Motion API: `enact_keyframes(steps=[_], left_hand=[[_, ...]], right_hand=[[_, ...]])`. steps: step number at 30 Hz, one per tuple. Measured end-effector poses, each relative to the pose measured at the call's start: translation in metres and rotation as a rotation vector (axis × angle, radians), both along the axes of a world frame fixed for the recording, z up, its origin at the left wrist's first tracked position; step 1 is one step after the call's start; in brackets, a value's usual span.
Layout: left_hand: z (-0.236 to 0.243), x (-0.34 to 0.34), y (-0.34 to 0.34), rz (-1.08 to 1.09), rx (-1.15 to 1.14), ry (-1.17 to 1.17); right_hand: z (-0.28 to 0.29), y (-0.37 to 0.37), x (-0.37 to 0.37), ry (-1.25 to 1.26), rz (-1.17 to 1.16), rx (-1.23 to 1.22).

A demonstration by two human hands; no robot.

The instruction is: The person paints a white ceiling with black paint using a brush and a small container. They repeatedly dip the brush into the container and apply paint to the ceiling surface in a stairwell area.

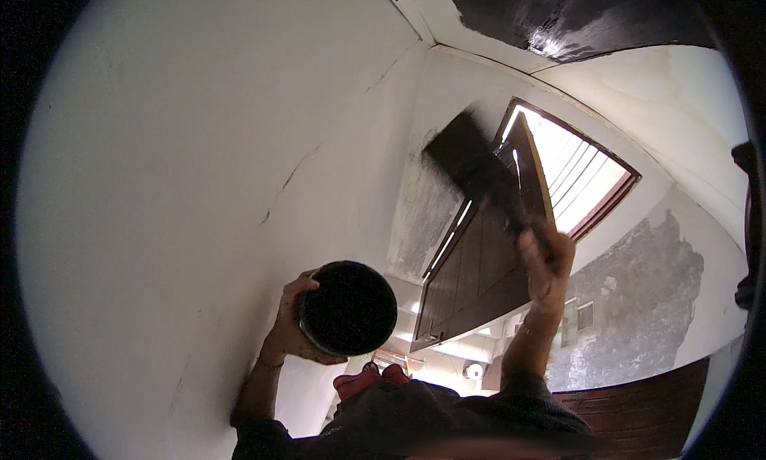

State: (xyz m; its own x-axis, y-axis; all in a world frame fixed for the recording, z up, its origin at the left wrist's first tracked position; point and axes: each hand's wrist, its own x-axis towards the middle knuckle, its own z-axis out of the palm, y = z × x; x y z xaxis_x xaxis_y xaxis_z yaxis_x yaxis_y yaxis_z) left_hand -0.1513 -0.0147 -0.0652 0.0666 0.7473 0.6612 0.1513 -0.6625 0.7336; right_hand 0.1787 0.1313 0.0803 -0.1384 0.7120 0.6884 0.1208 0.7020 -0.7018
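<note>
My left hand (289, 320) is closed round the side of a round black tub (349, 308), its thumb at the rim. The tub's inside looks wholly dark, so its contents cannot be made out. Raised on the right, my right hand (547, 262) grips the handle of a wide, flat black brush (467, 153). Motion blurs the brush, and its broad end points up and to the left, apart from the tub. A glossy black coating (590, 17) with a ragged edge covers part of the surface overhead.
A white wall (183, 181) with thin cracks stands close on the left. Behind the brush is a dark wooden shutter (479, 276) beside a bright barred window (586, 177). A grey patch (630, 300) marks the right wall, above dark brown wooden panelling (638, 412).
</note>
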Motion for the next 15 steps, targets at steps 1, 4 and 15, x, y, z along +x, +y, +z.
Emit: enact_keyframes(steps=[1, 4, 15], left_hand=[[0.002, 0.006, 0.001, 0.018, 0.013, -0.014], [0.0, 0.025, 0.008, 0.099, 0.008, 0.058], [-0.027, 0.101, 0.028, 0.194, 0.108, 0.144]], right_hand=[[-0.002, -0.009, 0.008, -0.145, 0.101, 0.132], [-0.012, -0.036, 0.014, -0.465, 0.326, 0.008], [-0.026, -0.074, 0.024, -0.892, 0.278, 0.167]])
